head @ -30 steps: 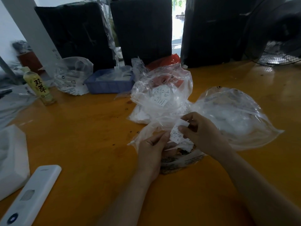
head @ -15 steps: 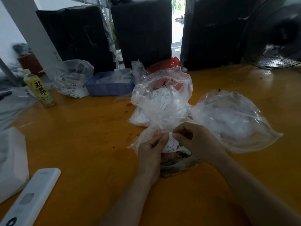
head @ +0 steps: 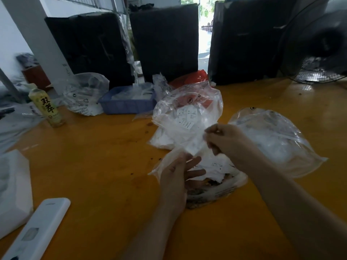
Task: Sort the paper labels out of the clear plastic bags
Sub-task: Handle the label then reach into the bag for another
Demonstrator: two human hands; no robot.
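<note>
My right hand is raised above the orange table and pinches a small clear plastic sleeve, which is blurred. Below it, my left hand has its fingers straight and spread on a heap of small clear bags and white paper labels. The heap lies on a printed bag. Behind the hands sits a crumpled clear bag with several white labels inside. A large puffed clear bag lies to the right of my right arm.
A blue basket and another clear bag stand at the back left. A yellow drink bottle is further left. A white remote-like device and white foam block lie near left. Black wrapped bundles and a fan line the back.
My right hand rose and moved right, pulling a small clear sleeve away. My left hand let go of the white label and opened its fingers over the heap.
</note>
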